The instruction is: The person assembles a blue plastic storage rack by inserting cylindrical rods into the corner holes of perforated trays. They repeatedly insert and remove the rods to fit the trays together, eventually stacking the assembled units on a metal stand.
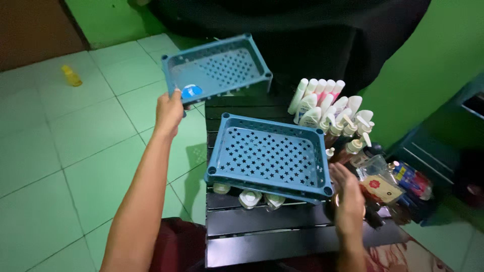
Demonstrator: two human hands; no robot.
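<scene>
Blue perforated plastic tray with star-shaped holes (217,68) is being held up over the green tiled floor (75,136), the left hand (169,113) clamping its near rim beside a round blue sticker (191,92). Second blue star-perforated plastic tray (269,156) is lying tilted on the dark slatted tabletop (272,231), resting over small clear bottles (250,198) that are poking out under its near edge. Right hand (347,196) is pressing flat against that tray's right corner, fingers spread, not wrapped around anything. White and pink squeeze tubes (317,95) and white pump bottles (348,128) are standing just behind and right of the tray. Small yellow bottle (71,75) is lying far off on the floor.
</scene>
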